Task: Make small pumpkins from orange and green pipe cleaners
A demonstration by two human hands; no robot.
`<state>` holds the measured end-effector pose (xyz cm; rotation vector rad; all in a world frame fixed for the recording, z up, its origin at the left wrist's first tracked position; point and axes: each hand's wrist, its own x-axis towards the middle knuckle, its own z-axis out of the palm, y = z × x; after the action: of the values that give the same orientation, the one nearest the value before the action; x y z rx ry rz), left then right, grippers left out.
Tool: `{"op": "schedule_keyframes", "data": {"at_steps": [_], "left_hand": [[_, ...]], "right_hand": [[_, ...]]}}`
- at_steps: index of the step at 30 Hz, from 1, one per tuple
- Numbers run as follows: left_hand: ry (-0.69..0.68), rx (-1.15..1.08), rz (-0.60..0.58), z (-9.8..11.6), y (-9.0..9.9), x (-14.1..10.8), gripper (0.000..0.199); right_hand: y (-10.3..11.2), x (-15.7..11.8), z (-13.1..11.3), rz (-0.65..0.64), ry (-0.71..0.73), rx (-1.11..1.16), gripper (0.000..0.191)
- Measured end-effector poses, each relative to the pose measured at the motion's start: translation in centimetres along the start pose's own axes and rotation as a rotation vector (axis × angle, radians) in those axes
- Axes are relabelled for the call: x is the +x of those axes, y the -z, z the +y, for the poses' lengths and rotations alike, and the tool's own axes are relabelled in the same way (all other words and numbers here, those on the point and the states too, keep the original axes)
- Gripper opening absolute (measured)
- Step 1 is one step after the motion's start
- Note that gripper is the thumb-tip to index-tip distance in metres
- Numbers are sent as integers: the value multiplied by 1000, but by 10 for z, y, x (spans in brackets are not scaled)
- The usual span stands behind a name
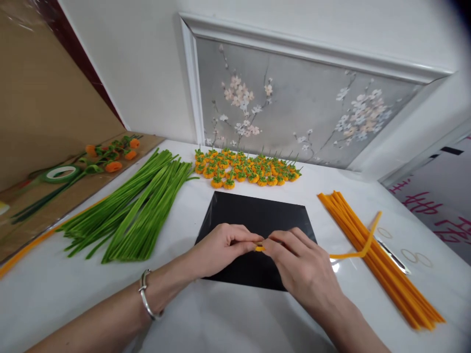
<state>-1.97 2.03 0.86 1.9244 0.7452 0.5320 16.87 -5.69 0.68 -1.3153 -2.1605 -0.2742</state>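
Observation:
Above a black board (243, 211), my left hand (224, 247) and my right hand (300, 257) meet fingertip to fingertip. Both pinch an orange pipe cleaner (259, 248), of which a short bit shows between the fingers. Its free length appears to trail out past my right hand, bent upward near the orange bundle. A thin tan piece lies along the fingertips, too small to name. Behind the board stand many small orange pipe-cleaner pumpkins (228, 182) with green tops.
Green pipe cleaners (136, 220) lie fanned out at left. Orange pipe cleaners (382, 264) are bundled at right, beside tweezers (393, 257) and rubber bands (423, 260). Green tape (61, 173) and orange flowers (114, 166) rest on cardboard at far left. A wall panel rises behind.

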Motion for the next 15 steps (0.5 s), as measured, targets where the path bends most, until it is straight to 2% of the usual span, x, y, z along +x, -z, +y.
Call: {"op": "schedule_keyframes", "data": {"at_steps": [6,11,15], "left_hand": [[114,-182,-57,-5,0,1,20],[92,-13,-48,2,-7,-2,17],[92,90,1,8,-11,-6,23]], "right_hand": [[-2,-1,2,1,10,-2,24],[-10,-3,2,-56,7,-9,23],[-13,-4,0,-90,-61,55,28]]}}
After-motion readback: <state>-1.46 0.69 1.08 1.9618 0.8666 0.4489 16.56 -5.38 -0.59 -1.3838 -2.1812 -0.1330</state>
